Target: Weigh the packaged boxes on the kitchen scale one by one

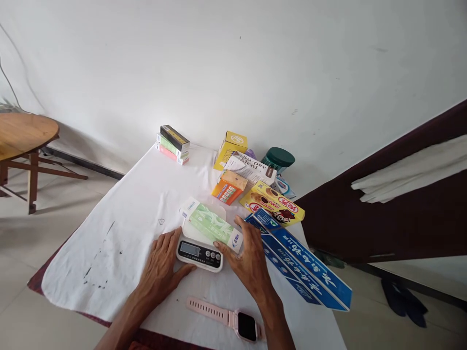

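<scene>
A white kitchen scale [200,254] with a small grey display and black button panel lies on the white-covered table. Across its weighing plate rests a long green-and-white box [209,221], tilted down to the right. My right hand [250,255] has its thumb and fingers around the box's right end. Beside the scale's left edge, my left hand [164,257] lies with its fingers stretched out and its thumb by the front edge, seemingly touching the casing. A pink watch [245,324] lies in front of the scale, partly behind my right forearm.
Black, green and pink boxes are stacked [174,137] at the back left. Behind the scale stand a yellow box [230,148], an orange box [229,188], a cookie box [273,204] and a green-lidded jar [279,158]. Flattened blue cartons [302,262] reach past the table's right edge.
</scene>
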### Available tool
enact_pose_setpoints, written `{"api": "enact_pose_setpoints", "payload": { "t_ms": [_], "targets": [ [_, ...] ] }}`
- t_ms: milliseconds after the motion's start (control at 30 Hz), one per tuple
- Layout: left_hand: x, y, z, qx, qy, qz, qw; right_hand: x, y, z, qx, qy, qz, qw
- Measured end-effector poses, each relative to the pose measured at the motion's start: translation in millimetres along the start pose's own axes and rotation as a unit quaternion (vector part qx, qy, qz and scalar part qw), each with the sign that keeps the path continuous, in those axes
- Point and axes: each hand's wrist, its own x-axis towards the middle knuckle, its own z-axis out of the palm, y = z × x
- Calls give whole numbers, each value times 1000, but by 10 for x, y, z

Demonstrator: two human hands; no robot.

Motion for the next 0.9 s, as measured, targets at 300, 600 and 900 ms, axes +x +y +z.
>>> {"api": "enact_pose_setpoints", "payload": {
  "t_ms": [300, 600, 900],
  "targets": [
    [-2, 1, 16, 1, -11, -4, 1000, 3, 15, -39, -31, -11, -30, 999],
    [-21, -5, 62, -20, -24, -14, 999, 542, -273, 219, 0, 4, -100, 995],
    [-54, -87, 169, 13, -5, 5, 1000, 1970, -1075, 1335, -29, -123, -42, 991]
  ]
}}
